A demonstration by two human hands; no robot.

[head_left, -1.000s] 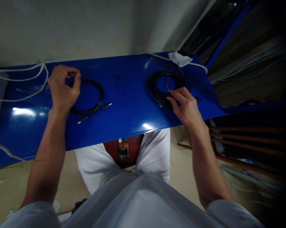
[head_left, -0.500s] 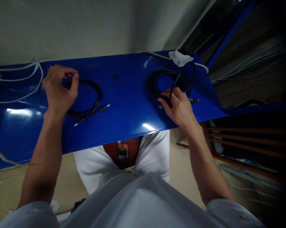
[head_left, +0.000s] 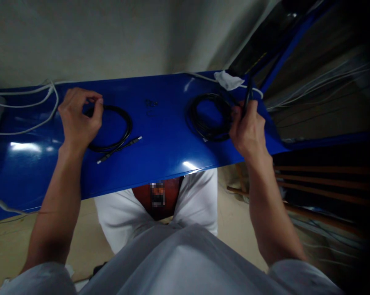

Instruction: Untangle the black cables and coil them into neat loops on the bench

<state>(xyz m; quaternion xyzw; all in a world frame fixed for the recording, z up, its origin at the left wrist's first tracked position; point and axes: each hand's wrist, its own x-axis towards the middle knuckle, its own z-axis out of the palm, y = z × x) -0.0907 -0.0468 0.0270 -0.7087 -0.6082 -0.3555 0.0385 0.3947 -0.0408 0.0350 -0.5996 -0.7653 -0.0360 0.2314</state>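
Observation:
My left hand (head_left: pixel 82 116) is closed in a pinch, thumb against forefinger, over the far left part of a coiled black cable (head_left: pixel 130 123). Whatever lies between those fingertips is too small or hidden to make out. Both plug ends (head_left: pixel 135 140) of this coil cross on the near side. At the right, my right hand (head_left: pixel 248 127) grips a black cable (head_left: pixel 249 92), a length of which stands up above the fingers. This hand is at the right edge of a larger black coil (head_left: pixel 197 119) lying on the blue table (head_left: pixel 163 151).
Small thin black pieces (head_left: pixel 150 103) lie between the coils. White cables (head_left: pixel 34 102) run along the left and back of the table. A crumpled white piece (head_left: pixel 228 80) sits at the back right, near a blue metal frame (head_left: pixel 291 49). A wooden slatted rack (head_left: pixel 320 180) stands right.
My right hand has moved right and away from me, off the near part of the larger coil, with black cable in its grip. The left hand stays nearly still.

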